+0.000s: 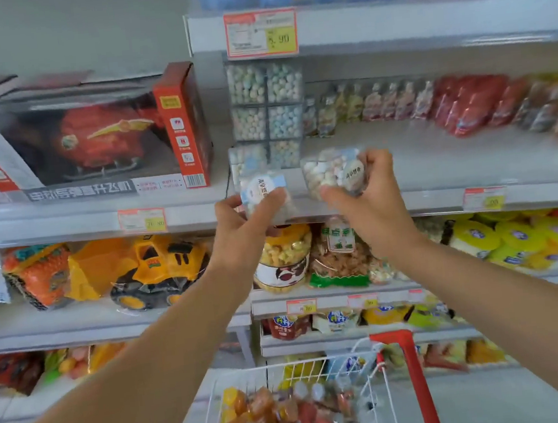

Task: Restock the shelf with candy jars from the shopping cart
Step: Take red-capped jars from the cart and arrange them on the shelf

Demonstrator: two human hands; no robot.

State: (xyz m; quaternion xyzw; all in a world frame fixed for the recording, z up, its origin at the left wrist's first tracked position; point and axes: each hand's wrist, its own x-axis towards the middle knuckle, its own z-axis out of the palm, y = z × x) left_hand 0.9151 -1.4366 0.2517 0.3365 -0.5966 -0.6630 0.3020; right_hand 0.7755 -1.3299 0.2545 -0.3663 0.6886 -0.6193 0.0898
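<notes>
Candy jars, one gripped in the left hand (238, 225) and one (333, 172) in the right hand (368, 199), hover at the shelf (436, 165) edge beside stacked jars (266, 107). Setting each down flat, labels outward, against that stack should keep the row tidy.

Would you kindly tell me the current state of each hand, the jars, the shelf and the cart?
left hand: raised, gripping a candy jar
left jar: held at the shelf edge, not yet set down
right hand: raised, gripping another jar
right jar: held, not yet set down
jar stack: standing stacked on the shelf
shopping cart: loaded with packaged goods
</notes>
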